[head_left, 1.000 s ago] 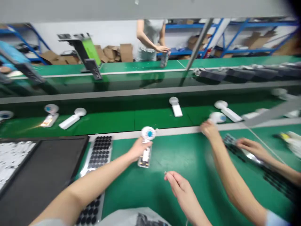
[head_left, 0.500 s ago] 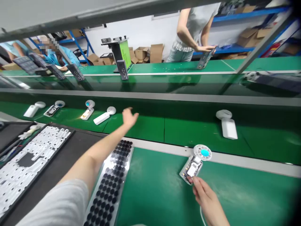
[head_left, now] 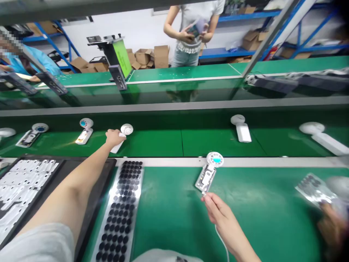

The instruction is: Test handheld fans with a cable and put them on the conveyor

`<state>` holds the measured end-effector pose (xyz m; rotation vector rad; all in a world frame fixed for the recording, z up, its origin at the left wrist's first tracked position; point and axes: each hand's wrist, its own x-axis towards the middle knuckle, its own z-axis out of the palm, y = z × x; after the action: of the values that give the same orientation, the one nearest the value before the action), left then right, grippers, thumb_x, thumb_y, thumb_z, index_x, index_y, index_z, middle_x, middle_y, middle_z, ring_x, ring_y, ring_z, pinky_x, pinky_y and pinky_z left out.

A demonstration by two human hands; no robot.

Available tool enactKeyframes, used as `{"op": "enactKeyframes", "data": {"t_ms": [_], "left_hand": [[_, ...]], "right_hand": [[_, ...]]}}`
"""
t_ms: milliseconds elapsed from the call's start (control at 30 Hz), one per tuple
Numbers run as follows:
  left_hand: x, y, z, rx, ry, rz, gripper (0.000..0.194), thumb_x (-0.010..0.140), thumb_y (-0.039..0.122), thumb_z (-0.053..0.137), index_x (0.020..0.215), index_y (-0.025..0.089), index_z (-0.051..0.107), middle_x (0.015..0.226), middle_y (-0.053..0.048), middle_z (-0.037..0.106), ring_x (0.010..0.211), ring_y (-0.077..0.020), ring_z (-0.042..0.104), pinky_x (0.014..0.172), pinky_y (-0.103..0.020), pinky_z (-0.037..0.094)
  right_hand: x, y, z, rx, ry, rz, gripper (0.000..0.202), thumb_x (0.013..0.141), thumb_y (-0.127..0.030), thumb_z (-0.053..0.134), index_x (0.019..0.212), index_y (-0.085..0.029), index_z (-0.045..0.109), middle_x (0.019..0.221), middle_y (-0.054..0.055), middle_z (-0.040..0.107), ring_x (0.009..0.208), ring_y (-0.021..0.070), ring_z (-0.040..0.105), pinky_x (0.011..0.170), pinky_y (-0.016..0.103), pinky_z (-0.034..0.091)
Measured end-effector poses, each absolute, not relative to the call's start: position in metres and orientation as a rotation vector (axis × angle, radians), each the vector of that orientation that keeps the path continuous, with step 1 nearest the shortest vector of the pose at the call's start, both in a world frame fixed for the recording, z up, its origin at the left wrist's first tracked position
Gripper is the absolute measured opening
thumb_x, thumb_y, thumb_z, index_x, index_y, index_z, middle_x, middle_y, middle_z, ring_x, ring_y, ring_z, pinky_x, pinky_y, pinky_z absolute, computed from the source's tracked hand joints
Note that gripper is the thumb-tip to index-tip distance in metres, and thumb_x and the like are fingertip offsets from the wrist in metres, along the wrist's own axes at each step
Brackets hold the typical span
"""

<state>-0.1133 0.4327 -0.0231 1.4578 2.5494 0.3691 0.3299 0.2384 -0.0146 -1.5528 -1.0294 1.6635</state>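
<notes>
On the green belt, my left hand (head_left: 113,139) is closed on a white handheld fan (head_left: 127,129), gripping it just below its round head. My right hand (head_left: 218,211) pinches the end of a white cable (head_left: 223,240) at the lower end of an opened fan (head_left: 205,178). That fan lies tilted on the near green mat, its inner parts showing and a blue disc in its round head, which rests over the pale rail. Whether the cable's plug sits inside the fan is too small to tell.
More fans lie along the belt, such as a white one (head_left: 243,131). A sheet of black round pads (head_left: 120,211) and a black tray (head_left: 89,189) are at left. Another person's hand (head_left: 332,222) is at right. Someone stands behind the far table (head_left: 152,74).
My left hand has gone from reaching with spread fingers to gripping the white fan. The view has shifted right. A person's hand with a clear sheet has appeared at right.
</notes>
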Motion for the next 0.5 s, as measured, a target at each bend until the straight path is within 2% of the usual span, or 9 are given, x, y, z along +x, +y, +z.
{"op": "enactKeyframes", "data": {"t_ms": [100,167,267,333,433,500], "left_hand": [[-0.071,0.424,-0.017,1.578,2.344,0.555,0.029,0.083,0.026,0.043,0.105,0.010,0.052,0.098,-0.010,0.061,0.090,-0.0195,0.058,0.079,-0.030,0.044],[-0.040,0.417,-0.017,1.636,2.212,0.630,0.033,0.085,0.026,0.035,0.113,0.013,0.049,0.101,-0.008,0.062,0.090,-0.0161,0.058,0.078,-0.026,0.044],[-0.002,0.410,-0.026,1.649,2.117,0.635,0.041,0.078,0.037,0.051,0.112,0.013,0.051,0.115,-0.012,0.057,0.104,-0.0220,0.054,0.085,-0.029,0.042],[0.017,0.410,-0.033,1.597,2.079,0.576,0.054,0.070,0.043,0.061,0.112,0.010,0.052,0.118,-0.018,0.055,0.105,-0.0275,0.053,0.083,-0.033,0.042],[0.048,0.412,-0.043,1.516,1.982,0.474,0.066,0.068,0.056,0.060,0.114,0.009,0.051,0.113,-0.020,0.059,0.096,-0.0294,0.059,0.076,-0.033,0.044],[0.076,0.413,-0.046,1.507,1.944,0.438,0.078,0.063,0.064,0.061,0.117,0.009,0.049,0.119,-0.022,0.054,0.103,-0.0329,0.056,0.078,-0.035,0.042]], "right_hand": [[0.328,0.230,-0.003,-1.502,-1.111,1.665,0.044,0.080,-0.061,0.046,0.082,-0.018,0.054,0.053,-0.008,0.023,0.047,0.0091,0.022,0.044,0.023,0.016],[0.326,0.226,0.005,-1.472,-1.180,1.655,0.043,0.081,-0.060,0.045,0.082,-0.018,0.054,0.054,-0.007,0.026,0.047,0.0092,0.024,0.044,0.023,0.019],[0.324,0.220,0.013,-1.431,-1.266,1.615,0.040,0.083,-0.056,0.045,0.080,-0.018,0.054,0.057,-0.006,0.030,0.049,0.0094,0.026,0.043,0.022,0.022],[0.324,0.214,0.016,-1.420,-1.299,1.580,0.037,0.085,-0.054,0.043,0.080,-0.018,0.055,0.058,-0.005,0.030,0.050,0.0094,0.027,0.043,0.021,0.022],[0.328,0.204,0.016,-1.434,-1.326,1.554,0.036,0.087,-0.052,0.042,0.080,-0.019,0.055,0.058,-0.005,0.032,0.049,0.0095,0.027,0.043,0.021,0.023],[0.331,0.198,0.015,-1.463,-1.322,1.537,0.037,0.087,-0.052,0.041,0.080,-0.019,0.055,0.058,-0.005,0.033,0.050,0.0099,0.029,0.044,0.022,0.024]]}}
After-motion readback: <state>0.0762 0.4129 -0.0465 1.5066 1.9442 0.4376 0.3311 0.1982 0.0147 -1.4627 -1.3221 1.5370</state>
